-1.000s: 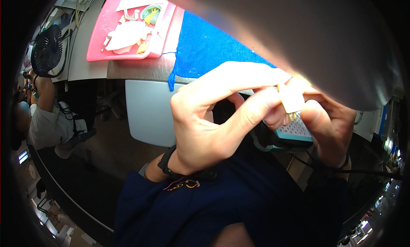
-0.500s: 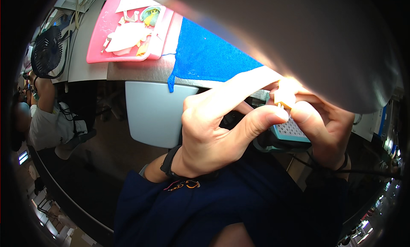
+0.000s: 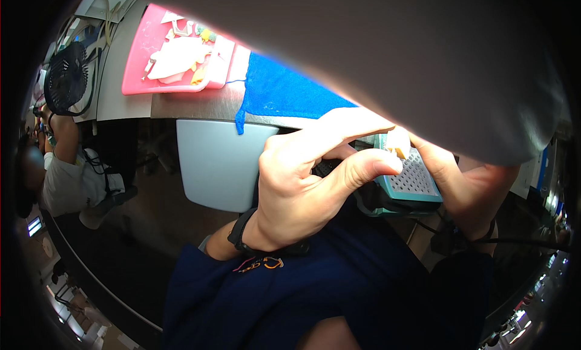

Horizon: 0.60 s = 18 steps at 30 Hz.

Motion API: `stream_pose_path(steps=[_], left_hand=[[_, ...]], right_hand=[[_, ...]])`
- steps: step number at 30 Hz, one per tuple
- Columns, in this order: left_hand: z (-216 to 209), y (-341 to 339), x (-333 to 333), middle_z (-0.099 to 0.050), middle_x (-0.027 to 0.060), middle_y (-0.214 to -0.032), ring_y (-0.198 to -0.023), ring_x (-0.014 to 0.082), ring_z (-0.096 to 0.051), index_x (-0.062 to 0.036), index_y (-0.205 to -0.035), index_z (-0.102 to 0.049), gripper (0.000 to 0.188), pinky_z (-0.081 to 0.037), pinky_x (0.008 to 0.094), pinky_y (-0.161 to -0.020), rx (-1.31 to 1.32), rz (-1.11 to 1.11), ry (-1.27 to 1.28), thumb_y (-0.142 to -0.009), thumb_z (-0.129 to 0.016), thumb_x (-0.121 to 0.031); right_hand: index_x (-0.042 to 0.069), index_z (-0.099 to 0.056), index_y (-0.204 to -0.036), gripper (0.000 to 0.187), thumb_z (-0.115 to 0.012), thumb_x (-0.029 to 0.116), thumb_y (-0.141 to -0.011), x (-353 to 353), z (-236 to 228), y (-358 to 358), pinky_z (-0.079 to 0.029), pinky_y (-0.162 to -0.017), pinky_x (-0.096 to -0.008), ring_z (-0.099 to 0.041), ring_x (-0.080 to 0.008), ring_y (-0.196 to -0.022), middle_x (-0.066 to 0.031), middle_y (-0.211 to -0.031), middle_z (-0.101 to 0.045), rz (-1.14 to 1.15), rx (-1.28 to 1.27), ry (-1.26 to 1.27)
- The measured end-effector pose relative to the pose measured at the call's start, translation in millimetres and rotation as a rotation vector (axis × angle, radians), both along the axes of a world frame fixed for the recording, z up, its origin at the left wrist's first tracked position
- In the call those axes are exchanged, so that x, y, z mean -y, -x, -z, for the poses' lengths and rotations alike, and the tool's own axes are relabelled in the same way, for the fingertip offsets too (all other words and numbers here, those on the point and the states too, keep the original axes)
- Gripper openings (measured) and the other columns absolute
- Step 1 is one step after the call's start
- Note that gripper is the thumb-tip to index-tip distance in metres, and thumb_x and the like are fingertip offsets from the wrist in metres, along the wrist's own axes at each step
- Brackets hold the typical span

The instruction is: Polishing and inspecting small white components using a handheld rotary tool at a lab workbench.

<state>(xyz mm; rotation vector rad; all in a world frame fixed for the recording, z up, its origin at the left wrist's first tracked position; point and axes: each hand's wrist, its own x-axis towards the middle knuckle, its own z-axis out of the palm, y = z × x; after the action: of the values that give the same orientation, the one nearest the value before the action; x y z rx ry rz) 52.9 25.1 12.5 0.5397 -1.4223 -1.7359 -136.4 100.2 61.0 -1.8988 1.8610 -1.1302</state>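
Note:
Between the thumb and bent forefinger of my left hand [image 3: 302, 186] is a small pale yellow block [image 3: 398, 143], brightly lit. My left hand wears a black wristband [image 3: 242, 232]. To the right of the block, my right hand [image 3: 460, 183] has a finger or thumb stretching up toward it. A large grey rounded hood [image 3: 393, 59] hides the rest of its fingers, so whether they touch the block or hold anything is unclear. Below both hands stands a teal device [image 3: 411, 196] with a perforated grey top.
A pink tray [image 3: 136, 78] with white and yellow pieces sits at the far left of the metal bench. Beside it lies a blue cloth [image 3: 284, 87]. A light grey panel [image 3: 218, 162] juts below the bench edge. Further left are a black fan [image 3: 66, 78] and another person [image 3: 66, 183].
My right hand has shifted right, and its thumb no longer shows against the block. More of the perforated top is visible. The hood covers more of the view; my left hand still pinches the block.

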Motion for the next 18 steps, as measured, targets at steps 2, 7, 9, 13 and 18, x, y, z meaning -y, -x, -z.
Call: stream_pose_path(steps=[2, 7, 9, 13, 18], left_hand=[[0.3, 0.4, -0.6, -0.076, 0.017, -0.103, -0.086, 0.0202, -0.075, 0.0107, -0.107, -0.072, 0.023, -0.061, 0.0266, -0.073, -0.004, -0.009, -0.003, -0.088, -0.078, -0.002], [1.2, -0.8, -0.4, -0.076, 0.0167, -0.103, -0.088, 0.0203, -0.075, 0.0108, -0.109, -0.072, 0.025, -0.061, 0.0277, -0.078, 0.008, -0.009, 0.005, -0.088, -0.078, -0.001], [1.9, -1.6, 0.9, -0.076, 0.0164, -0.103, -0.09, 0.0203, -0.075, 0.0108, -0.109, -0.072, 0.025, -0.061, 0.0279, -0.08, 0.014, 0.001, 0.035, -0.088, -0.078, -0.001], [3.0, -2.7, 1.8, -0.076, 0.0157, -0.104, -0.092, 0.02, -0.075, 0.0106, -0.11, -0.072, 0.026, -0.06, 0.028, -0.084, 0.022, 0.016, 0.045, -0.089, -0.078, -0.001], [2.7, -4.0, 2.3, -0.076, 0.0143, -0.103, -0.093, 0.0193, -0.075, 0.01, -0.113, -0.071, 0.027, -0.06, 0.0279, -0.085, 0.036, 0.037, 0.013, -0.089, -0.078, -0.002]], right_hand=[[-0.005, -0.072, -0.105, 0.029, -0.079, -0.008, -0.077, -3.4, 2.8, 2.8, -0.057, -0.085, -0.0346, -0.073, -0.0223, -0.092, -0.0146, -0.101, -0.075, -0.023, -0.008, 0.005], [-0.006, -0.071, -0.106, 0.03, -0.08, -0.008, -0.078, -8.0, 6.0, 6.8, -0.057, -0.085, -0.0335, -0.074, -0.0226, -0.092, -0.0154, -0.1, -0.075, 0.003, -0.123, 0.031], [-0.005, -0.072, -0.106, 0.031, -0.08, -0.008, -0.077, -7.8, 6.0, 6.8, -0.057, -0.085, -0.0332, -0.074, -0.0226, -0.093, -0.0154, -0.101, -0.075, -0.004, -0.117, 0.041], [-0.006, -0.071, -0.106, 0.032, -0.081, -0.007, -0.076, -5.1, 5.2, 4.9, -0.057, -0.086, -0.0333, -0.074, -0.0224, -0.093, -0.0149, -0.101, -0.075, -0.02, -0.1, 0.055], [-0.005, -0.072, -0.104, 0.029, -0.081, -0.006, -0.076, -3.1, 1.1, -0.3, -0.056, -0.086, -0.0332, -0.073, -0.022, -0.094, -0.0142, -0.103, -0.074, -0.014, -0.104, 0.009]])
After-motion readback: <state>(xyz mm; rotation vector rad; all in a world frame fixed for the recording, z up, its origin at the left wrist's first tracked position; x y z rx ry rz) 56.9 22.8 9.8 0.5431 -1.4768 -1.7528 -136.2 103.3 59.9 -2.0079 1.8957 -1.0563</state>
